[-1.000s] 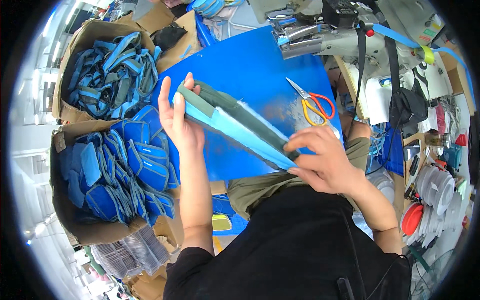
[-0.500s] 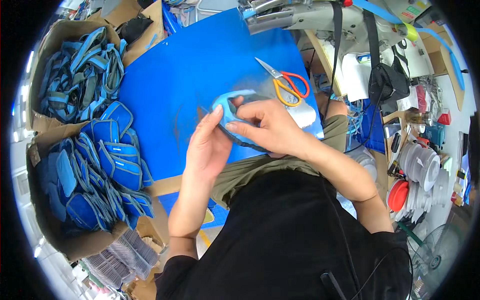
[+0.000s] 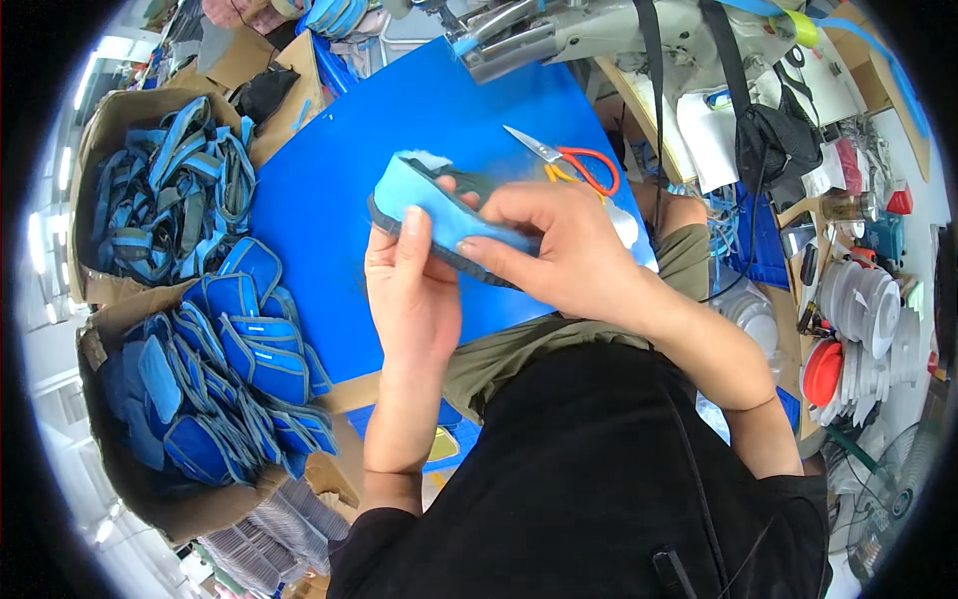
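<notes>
Fabric strip [image 3: 449,222]: one, pinched in the grip of left hand [image 3: 414,295] and right hand [image 3: 574,250]; scissors [image 3: 558,155]: one pair.

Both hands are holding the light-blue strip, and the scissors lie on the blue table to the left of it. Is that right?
Not quite: the head view shows the scissors to the right of the strip, on the blue table. The left hand and right hand do hold the strip.
</notes>
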A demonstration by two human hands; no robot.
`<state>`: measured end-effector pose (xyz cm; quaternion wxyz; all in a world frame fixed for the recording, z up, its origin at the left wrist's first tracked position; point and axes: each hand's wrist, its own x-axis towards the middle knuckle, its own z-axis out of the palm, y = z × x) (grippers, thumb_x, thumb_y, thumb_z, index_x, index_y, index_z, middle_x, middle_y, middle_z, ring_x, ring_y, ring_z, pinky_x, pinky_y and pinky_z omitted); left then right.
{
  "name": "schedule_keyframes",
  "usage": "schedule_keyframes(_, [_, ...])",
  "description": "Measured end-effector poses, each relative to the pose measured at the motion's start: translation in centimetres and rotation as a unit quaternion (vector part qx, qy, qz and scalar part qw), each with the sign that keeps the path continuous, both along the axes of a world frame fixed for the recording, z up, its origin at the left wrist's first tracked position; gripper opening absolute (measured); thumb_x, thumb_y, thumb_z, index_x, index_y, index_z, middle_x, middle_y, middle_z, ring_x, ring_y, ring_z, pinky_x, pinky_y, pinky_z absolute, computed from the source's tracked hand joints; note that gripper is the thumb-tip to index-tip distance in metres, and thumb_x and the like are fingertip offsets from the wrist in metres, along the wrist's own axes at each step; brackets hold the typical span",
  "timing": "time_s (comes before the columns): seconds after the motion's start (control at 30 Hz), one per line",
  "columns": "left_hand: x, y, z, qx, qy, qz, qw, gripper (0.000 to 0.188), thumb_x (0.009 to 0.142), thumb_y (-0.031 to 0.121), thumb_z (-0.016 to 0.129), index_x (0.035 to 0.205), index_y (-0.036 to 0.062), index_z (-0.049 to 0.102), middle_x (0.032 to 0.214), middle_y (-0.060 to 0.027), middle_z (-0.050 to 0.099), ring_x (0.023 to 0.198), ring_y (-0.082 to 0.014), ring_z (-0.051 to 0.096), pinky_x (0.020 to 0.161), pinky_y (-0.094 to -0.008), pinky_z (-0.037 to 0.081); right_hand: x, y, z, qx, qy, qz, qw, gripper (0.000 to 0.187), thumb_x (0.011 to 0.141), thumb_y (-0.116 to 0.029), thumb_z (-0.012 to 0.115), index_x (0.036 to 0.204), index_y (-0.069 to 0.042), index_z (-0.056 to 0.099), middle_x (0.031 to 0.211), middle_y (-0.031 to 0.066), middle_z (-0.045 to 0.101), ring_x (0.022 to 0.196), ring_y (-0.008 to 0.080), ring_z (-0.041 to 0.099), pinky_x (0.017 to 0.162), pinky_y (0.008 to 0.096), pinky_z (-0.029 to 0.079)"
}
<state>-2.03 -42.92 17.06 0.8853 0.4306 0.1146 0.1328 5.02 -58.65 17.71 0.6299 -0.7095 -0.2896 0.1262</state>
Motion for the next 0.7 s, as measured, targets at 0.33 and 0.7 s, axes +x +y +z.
schedule_keyframes(0.33, [-0.3, 0.1, -1.2, 0.084, 0.003, 0.061, 0.995, 0.038, 0.099, 0.010, 0.069, 0.135, 0.0093, 0.056, 0.119, -0.0058, 0.069, 0.106, -0.0170, 0.067, 0.093, -0.0360, 0.054, -0.3, 0.4, -0.5, 0.042, 0.057, 0.003, 0.997, 0.020, 0.088, -0.018, 0.079, 0.087, 0.000, 0.070, 0.074, 0.0131, 0.067, 0.060, 0.0213, 0.061, 0.056, 0.0356, 0.045])
schedule_keyframes(0.7, [-1.0, 0.2, -0.7, 0.058, 0.002, 0.085, 0.995, 0.040, 0.095, 0.004, 0.072, 0.132, 0.0063, 0.056, 0.116, -0.0078, 0.070, 0.103, -0.0163, 0.068, 0.093, -0.0348, 0.054, -0.3, 1.1, -1.3, 0.038, 0.017, 0.020, 0.999, 0.019, 0.093, -0.018, 0.074, 0.089, 0.000, 0.072, 0.076, 0.0096, 0.067, 0.067, 0.0139, 0.060, 0.060, 0.0321, 0.046])
